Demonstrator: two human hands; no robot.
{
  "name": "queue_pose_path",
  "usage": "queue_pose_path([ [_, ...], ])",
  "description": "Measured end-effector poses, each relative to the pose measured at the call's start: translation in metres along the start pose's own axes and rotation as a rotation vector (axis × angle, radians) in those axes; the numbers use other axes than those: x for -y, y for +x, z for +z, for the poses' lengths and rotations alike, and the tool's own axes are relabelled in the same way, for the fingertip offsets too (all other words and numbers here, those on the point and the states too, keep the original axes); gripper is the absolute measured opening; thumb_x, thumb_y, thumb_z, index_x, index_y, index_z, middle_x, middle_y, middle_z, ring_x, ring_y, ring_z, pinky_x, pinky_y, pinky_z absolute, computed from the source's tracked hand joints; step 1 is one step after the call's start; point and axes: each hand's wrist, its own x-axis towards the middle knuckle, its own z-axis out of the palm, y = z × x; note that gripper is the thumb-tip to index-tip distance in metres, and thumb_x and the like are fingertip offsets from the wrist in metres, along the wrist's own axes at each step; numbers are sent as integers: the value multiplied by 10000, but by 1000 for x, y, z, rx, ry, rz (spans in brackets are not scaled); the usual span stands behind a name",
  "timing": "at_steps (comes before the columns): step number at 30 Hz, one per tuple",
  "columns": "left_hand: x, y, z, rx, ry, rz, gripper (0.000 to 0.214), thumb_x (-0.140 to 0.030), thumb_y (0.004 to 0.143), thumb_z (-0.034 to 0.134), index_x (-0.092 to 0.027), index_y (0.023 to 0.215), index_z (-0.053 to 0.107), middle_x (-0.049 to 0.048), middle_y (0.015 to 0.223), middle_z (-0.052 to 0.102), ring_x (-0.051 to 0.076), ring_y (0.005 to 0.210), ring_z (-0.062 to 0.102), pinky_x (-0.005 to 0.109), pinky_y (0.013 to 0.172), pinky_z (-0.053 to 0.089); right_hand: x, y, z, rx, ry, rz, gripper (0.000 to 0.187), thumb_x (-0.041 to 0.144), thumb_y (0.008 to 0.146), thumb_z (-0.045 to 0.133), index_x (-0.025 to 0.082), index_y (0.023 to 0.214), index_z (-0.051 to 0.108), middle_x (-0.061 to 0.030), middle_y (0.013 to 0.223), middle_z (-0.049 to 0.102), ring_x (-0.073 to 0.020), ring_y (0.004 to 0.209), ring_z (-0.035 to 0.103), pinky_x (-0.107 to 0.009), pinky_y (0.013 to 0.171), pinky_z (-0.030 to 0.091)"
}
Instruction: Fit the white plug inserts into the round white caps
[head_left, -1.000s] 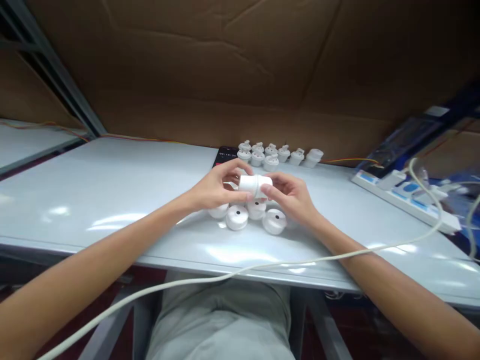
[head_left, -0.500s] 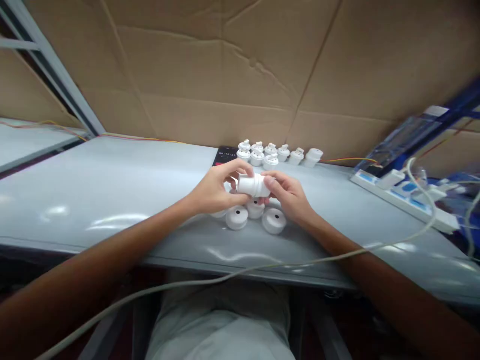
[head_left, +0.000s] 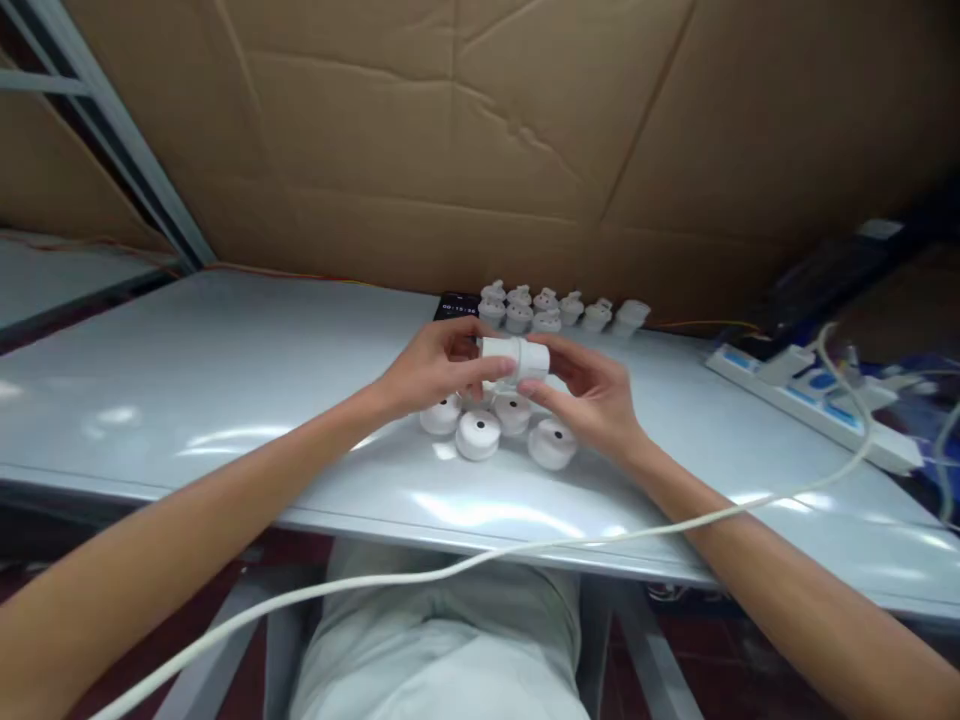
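A white plastic lamp holder (head_left: 517,358), a ribbed cylinder lying sideways, is held between both hands above the table. My left hand (head_left: 444,368) is closed round its left end, thumb along the front. At the right end, my right hand (head_left: 589,390) grips with thumb below and fingers behind, partly hidden. Under the hands sit several round white caps with a dark hole on top, among them a front cap (head_left: 478,434) and a right-hand cap (head_left: 552,443). Behind the hands stand white lamp holder parts (head_left: 519,311) in rows.
A phone (head_left: 456,306) showing a timer lies at the back beside the rows. A power strip (head_left: 810,400) with plugs is on the right. A pale cable (head_left: 480,560) crosses in front of the table edge and over my right forearm. Cardboard (head_left: 420,140) walls the back.
My left thumb has moved up onto the middle of the lamp holder, and my right-hand grip has shifted along its end. The view has moved slightly, and more caps show below.
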Motion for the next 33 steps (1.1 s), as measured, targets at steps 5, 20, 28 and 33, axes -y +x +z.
queue_pose_path([
  [5, 5, 2, 2, -12, -64, -119, 420, -556, 819, 733, -185, 751, 550, -31, 460, 584, 125, 395, 581, 208, 400, 371, 2, 2, -5, -1, -286, -250, 414, 271, 803, 840, 276, 1199, 719, -74, 1199, 738, -270, 1125, 689, -450, 1000, 569],
  [20, 7, 1, 2, 53, -91, -20, 406, -542, 829, 731, -173, 876, 568, -7, 629, 665, 138, 525, 650, 211, 479, 445, 2, 1, -7, -3, -239, -208, 443, 273, 798, 844, 255, 1219, 708, -83, 1217, 735, -274, 1122, 699, -442, 1001, 584],
  [28, 15, 0, 0, 65, 73, 253, 390, -298, 752, 825, -188, 1045, 592, 47, 1011, 678, 189, 885, 686, 307, 777, 560, 3, 0, -5, 9, -88, 141, 353, 468, 821, 796, 204, 1052, 753, -39, 874, 778, -198, 723, 721, -346, 673, 626],
  [33, 17, 1, 3, 54, 52, 322, 545, -278, 698, 849, -236, 1148, 544, 56, 1172, 616, 205, 1014, 667, 326, 865, 553, 7, 3, 1, -24, 74, 251, 366, 491, 796, 805, 187, 992, 756, -25, 793, 761, -171, 655, 699, -304, 595, 605],
])
